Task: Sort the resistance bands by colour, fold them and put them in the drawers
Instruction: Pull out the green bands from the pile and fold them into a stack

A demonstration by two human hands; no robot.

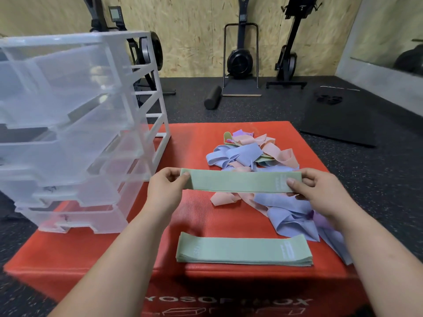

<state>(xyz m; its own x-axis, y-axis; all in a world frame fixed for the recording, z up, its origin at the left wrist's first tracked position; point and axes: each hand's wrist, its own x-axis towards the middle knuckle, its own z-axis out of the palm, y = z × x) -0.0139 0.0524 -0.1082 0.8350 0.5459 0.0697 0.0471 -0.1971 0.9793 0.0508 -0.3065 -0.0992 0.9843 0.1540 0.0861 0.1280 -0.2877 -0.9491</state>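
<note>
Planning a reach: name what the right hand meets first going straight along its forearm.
Likely the pink band in the unsorted pile just beyond the right hand, which grips the green band; height above it is unclear.

green band (pixel 238 183) held flat, stretched taut

Single view: wide-angle camera on my head, facing forward and down. Close range: my forearms (pixel 128 259) enter from the bottom edge, my left hand (pixel 167 191) and right hand (pixel 320 193) near centre over the red box (pixel 57 255); plywood wall (pixel 194 30) far, at top.
</note>
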